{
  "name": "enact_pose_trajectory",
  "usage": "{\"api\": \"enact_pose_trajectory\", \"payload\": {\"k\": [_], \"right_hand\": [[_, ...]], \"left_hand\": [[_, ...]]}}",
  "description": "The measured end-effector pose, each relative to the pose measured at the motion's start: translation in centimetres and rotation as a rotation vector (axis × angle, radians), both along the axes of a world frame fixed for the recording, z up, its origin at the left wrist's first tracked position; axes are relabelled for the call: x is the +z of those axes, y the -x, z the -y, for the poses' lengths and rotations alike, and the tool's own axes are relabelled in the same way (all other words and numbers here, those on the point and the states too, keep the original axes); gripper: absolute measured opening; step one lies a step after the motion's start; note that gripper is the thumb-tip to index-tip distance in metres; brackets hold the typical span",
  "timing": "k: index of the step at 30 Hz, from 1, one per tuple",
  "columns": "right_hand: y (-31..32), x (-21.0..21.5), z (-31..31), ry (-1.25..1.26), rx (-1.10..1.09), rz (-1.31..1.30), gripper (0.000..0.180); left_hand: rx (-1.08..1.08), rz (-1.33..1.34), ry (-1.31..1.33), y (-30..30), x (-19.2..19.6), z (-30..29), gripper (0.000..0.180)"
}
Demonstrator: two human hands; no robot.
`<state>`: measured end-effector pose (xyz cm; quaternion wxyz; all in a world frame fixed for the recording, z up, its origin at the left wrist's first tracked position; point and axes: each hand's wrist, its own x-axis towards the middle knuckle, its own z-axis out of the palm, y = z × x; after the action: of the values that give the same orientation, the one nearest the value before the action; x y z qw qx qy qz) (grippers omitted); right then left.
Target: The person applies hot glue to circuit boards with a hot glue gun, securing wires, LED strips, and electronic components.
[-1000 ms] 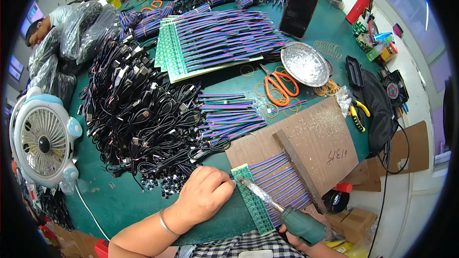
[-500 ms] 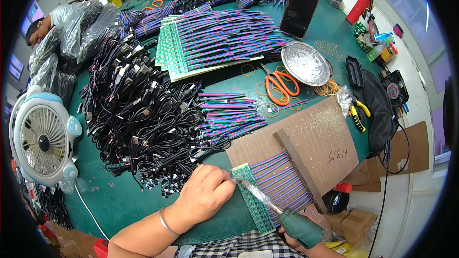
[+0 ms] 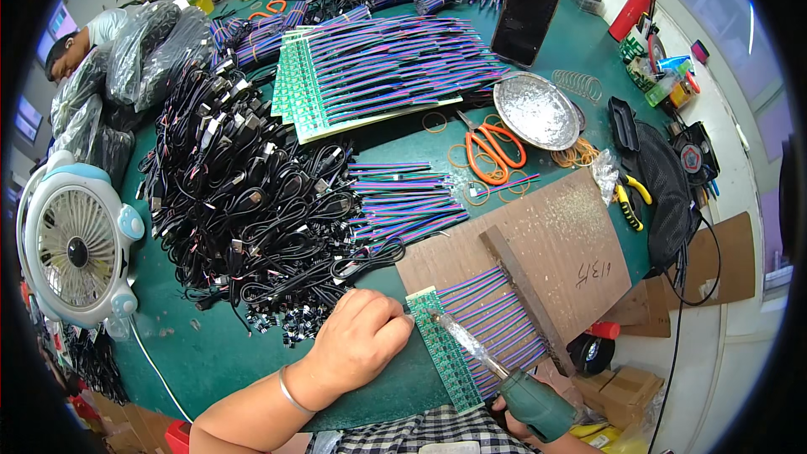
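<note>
A soldering iron [image 3: 538, 403] with a green handle is held by my right hand [image 3: 514, 422], mostly hidden beneath the handle. Its metal tip points up and left, at the upper end of a long green circuit board panel [image 3: 450, 353]. Several purple-blue-black wires [image 3: 496, 311] run from the panel's right edge to a wooden bar [image 3: 525, 294]. Beside the panel's upper left corner is my left hand [image 3: 366, 340], closed with thumb and fingers together. What it pinches, if anything, is hidden. A metal bangle circles that wrist.
Black USB cables [image 3: 244, 193] heap up left of centre, near a white fan [image 3: 76, 240]. Beyond lie stacked wired panels [image 3: 378, 76], orange scissors [image 3: 496, 151], a metal dish [image 3: 538, 112] and an upright phone [image 3: 527, 17]. Another person [image 3: 76, 50] is at the far left.
The soldering iron has shifted slightly to the right, its tip moving away from my left fingers. My left hand and the panel stay almost in place.
</note>
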<state>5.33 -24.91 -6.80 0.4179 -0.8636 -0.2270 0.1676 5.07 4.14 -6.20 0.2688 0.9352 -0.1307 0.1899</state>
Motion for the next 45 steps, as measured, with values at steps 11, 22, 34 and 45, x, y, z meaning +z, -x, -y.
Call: {"api": "enact_pose_trajectory", "payload": {"k": [11,22,34,45], "right_hand": [[-0.8,1.9,-1.1,0.011,0.011,-0.042,0.016],[0.0,-3.3,2.0,-0.313,-0.067,-0.146,0.022],[-0.5,1.0,0.7,-0.270,-0.122,-0.242,0.026],[-0.9,0.9,0.5,-0.210,-0.122,-0.293,0.031]], "left_hand": [[0.154,0.020,-0.199,1.0,1.5,-0.5,0.024],[0.432,-0.032,1.112,4.7,2.2,-4.8,0.004],[0.201,-0.100,-0.299,2.0,2.6,-3.3,0.019],[0.100,-0.075,0.059,1.3,1.8,0.0,0.022]]}}
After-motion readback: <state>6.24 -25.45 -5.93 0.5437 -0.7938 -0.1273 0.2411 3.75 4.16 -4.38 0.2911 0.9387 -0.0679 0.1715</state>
